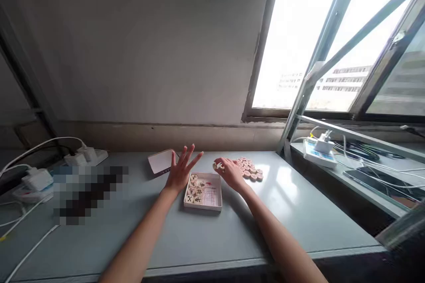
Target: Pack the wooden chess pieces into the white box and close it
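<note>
A shallow white box [212, 207] lies on the grey table in front of me, with several round Chinese chess pieces [193, 191] in its left half and printed paper in its right. Over the box's upper left edge, my left hand [182, 171] is spread with its fingers apart and nothing in it. My right hand [229, 172] is above the box's upper right corner, pinching a pale Chinese chess piece [222, 167] between its fingers. Just right of that hand, more round pieces with reddish marks [250, 170] sit in a cluster, partly hidden by the hand.
The box lid [160, 162] rests behind my left hand near the wall. White power strips with plugs and cables [86, 154] are at the left. A metal frame post [300, 106] rises at the right, beside a shelf with another power strip [319, 152] and a dark tablet-like device [373, 181].
</note>
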